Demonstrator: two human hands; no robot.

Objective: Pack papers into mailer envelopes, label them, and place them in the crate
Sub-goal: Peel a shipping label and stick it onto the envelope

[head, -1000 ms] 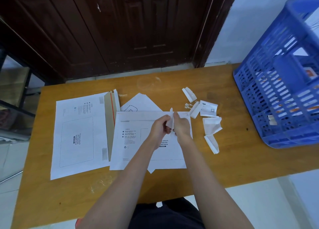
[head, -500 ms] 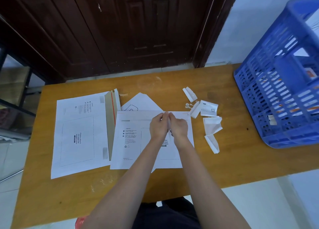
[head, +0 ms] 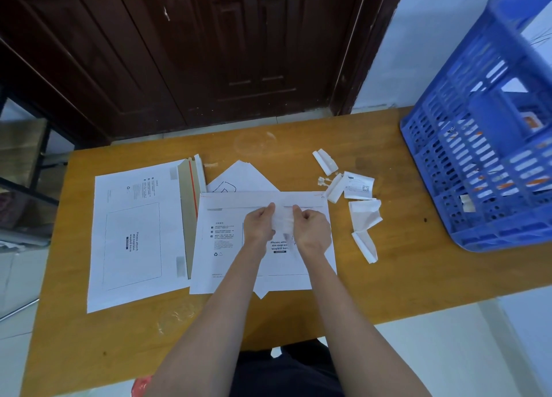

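A white mailer envelope [head: 227,247] lies flat in front of me on the wooden table [head: 388,277], printed side up. My left hand [head: 258,226] and my right hand [head: 310,227] hover over its upper middle, both pinching a small white label sheet [head: 282,220] between them. A stack of further mailers [head: 134,232] lies to the left, with brown flaps and a red strip showing. White papers [head: 242,177] stick out from behind the front envelope. The blue crate [head: 484,145] stands tilted at the table's right end with envelopes inside.
Several scraps of peeled backing paper [head: 363,226] and a small printed slip [head: 358,186] lie right of the envelope. A dark wooden door [head: 224,53] stands behind the table. A shelf frame [head: 27,169] is at the left. The table's near edge is close to my body.
The label sheet, held upright a second ago, has come down flatter between my hands, which have drawn slightly apart over the envelope. Nothing else has moved.
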